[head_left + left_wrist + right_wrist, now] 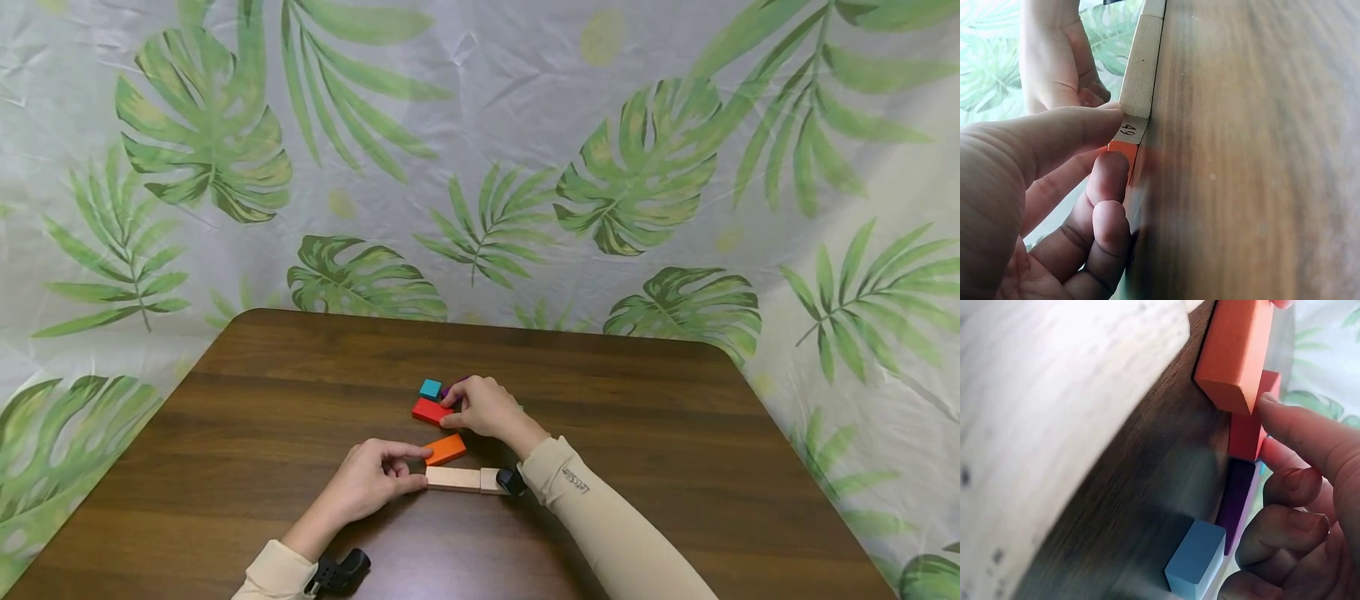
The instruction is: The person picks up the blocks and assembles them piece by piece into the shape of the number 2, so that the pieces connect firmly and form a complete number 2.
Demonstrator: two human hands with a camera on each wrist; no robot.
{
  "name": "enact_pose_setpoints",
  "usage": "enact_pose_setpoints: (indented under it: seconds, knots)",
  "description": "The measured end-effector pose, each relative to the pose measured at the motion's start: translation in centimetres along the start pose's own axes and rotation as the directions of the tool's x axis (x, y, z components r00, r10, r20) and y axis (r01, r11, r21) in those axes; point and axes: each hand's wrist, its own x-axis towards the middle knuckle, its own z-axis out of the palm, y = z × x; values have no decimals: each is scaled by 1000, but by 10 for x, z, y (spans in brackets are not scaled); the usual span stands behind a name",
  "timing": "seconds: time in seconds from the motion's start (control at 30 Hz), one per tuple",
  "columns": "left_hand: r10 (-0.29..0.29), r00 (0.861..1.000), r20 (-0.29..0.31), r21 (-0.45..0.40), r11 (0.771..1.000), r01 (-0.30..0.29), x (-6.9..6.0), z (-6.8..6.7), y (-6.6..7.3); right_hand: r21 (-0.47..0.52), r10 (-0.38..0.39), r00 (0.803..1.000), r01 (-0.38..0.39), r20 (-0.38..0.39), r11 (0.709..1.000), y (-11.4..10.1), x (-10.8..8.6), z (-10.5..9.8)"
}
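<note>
My left hand [375, 479] lays its index fingertip on the left end of an orange block [447, 449]. Its thumb touches the left end of a plain wooden block [453, 477], whose end bears the number 49 in the left wrist view; the other fingers are curled. Farther back, my right hand [483, 407] pinches a red block [429, 411] between thumb and index finger. A teal block [431, 388] lies just behind the red one. Partly covered by the right hand is a purple block [1235, 500].
A second plain wooden piece [491, 480] adjoins the first one's right end, partly behind the right wrist's black camera [512, 481]. In the right wrist view a blue-grey block [1197, 556] lies near the curled fingers. Behind the brown table [637, 433] hangs a leaf-patterned cloth [510, 100].
</note>
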Motion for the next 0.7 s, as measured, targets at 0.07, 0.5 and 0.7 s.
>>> enact_pose_setpoints:
  seconds: [0.07,0.5,0.7]
  knots:
    - [-1,1000,-2,-6,1000,1,0,0,0,-4,10,1000,-10,2,1000,0,1,0]
    - [-6,1000,-9,-6,1000,6,0,1,1,8,65,998,-65,23,998,0,2,-6]
    - [-15,1000,-4,-12,1000,15,0,1,1,6,76,997,-76,25,997,6,1,-9]
